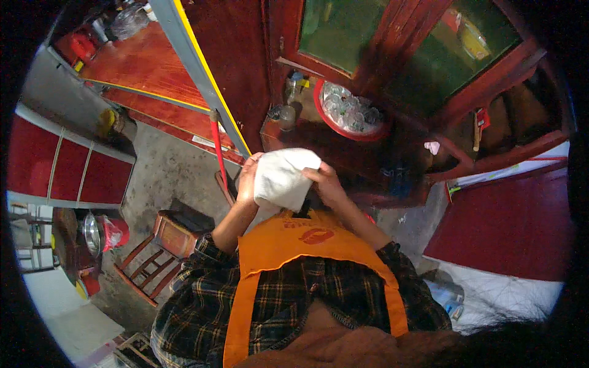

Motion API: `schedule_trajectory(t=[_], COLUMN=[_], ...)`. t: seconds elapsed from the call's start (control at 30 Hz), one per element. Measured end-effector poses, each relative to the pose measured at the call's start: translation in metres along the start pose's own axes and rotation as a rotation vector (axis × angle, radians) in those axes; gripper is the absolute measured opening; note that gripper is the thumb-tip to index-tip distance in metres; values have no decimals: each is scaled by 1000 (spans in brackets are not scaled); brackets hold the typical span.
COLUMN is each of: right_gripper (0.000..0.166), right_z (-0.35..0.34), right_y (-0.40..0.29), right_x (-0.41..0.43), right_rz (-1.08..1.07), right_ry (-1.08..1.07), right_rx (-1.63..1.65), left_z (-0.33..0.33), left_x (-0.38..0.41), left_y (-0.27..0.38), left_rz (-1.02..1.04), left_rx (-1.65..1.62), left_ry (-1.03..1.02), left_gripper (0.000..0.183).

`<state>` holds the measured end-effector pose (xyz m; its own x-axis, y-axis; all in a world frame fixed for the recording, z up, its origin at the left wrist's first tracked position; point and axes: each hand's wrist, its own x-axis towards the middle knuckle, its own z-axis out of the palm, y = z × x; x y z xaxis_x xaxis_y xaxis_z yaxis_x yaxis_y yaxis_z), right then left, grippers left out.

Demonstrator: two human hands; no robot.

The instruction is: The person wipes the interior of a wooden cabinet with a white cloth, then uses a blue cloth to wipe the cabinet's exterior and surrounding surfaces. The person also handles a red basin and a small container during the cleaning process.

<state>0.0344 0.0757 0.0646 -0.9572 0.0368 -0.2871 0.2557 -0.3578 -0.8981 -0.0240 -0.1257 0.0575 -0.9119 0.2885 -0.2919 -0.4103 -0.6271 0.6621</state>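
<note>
A folded white cloth (286, 177) is held up in front of my chest, between both hands. My left hand (248, 177) grips its left edge, with part of the fingers behind it. On the other side my right hand (327, 184) pinches the upper right edge, thumb lying on the front. Whether anything is wrapped inside the cloth cannot be seen. Beyond the hands, a red basin (317, 99) full of clear glassware (352, 110) rests on the ledge of a dark red wooden cabinet (317, 154). A clear glass (287, 118) stands left of the basin.
Green-paned cabinet doors (343, 34) rise above the ledge. A wooden chair (172, 239) is on the concrete floor to the left, and a metal bowl (93, 233) sits beside a red bucket (117, 233). Left of the cabinet is a grey-and-yellow-edged panel (198, 60).
</note>
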Motion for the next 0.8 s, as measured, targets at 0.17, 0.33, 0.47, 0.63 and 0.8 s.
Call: schedule_trajectory(t=[0.17, 0.33, 0.47, 0.63, 0.8], right_gripper=[31, 42, 41, 31, 34], right_z=[-8, -20, -28, -79, -156], right_y=[44, 94, 82, 87, 141], right_x=[-42, -72, -97, -138, -209], right_rz=[110, 247, 165, -32, 54], right_ry=[231, 156, -54, 161, 322], right_rx=[101, -27, -97, -541, -524], left_z=[-26, -8, -12, -46, -67], left_x=[-30, -66, -90, -119, -144], left_y=[-30, -66, -101, -153, -184], left_rz=[-362, -431, -534, -489, -417], left_rx=[81, 684, 493, 592, 755], left_ry=[-120, -446, -347, -63, 181], left_gripper=[56, 58, 48, 39, 35])
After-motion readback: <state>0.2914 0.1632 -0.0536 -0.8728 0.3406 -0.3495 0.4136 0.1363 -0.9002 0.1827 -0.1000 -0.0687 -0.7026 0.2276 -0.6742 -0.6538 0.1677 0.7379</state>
